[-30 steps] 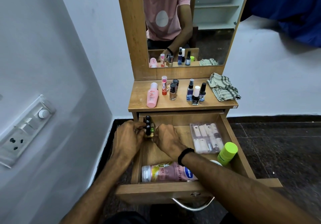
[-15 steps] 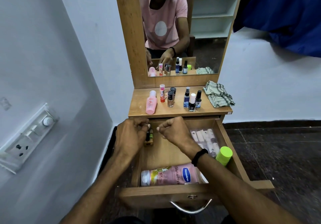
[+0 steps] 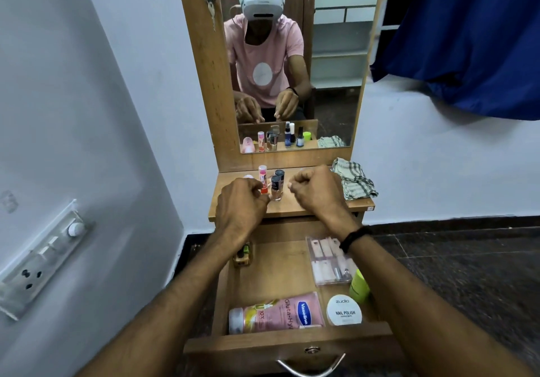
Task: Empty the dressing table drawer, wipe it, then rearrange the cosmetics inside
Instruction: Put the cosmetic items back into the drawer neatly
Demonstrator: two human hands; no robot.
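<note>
The wooden drawer point(image 3: 289, 344) stands pulled open below me. In it lie a pink Vaseline lotion bottle point(image 3: 277, 312), a white nail polish jar point(image 3: 344, 310), a green bottle point(image 3: 358, 286), a clear case of nail tips point(image 3: 330, 259) and small bottles point(image 3: 242, 255) at the back left. My left hand point(image 3: 242, 201) and my right hand point(image 3: 315, 189) hover over the table top point(image 3: 292, 208), fingers curled, with nothing showing in them. Between them stand a pink tube point(image 3: 262, 173) and nail polish bottles point(image 3: 276, 185). My hands hide the other bottles on the top.
A checked cloth point(image 3: 353, 180) lies bunched on the right of the top. The mirror point(image 3: 330, 55) rises behind it. A switchboard point(image 3: 43, 259) sits on the left wall, close to the table. A blue curtain point(image 3: 467, 40) hangs at upper right.
Both hands have risen from the small bottles at the drawer's back left to above the table top. Those bottles stay in the drawer. My view has tilted upward.
</note>
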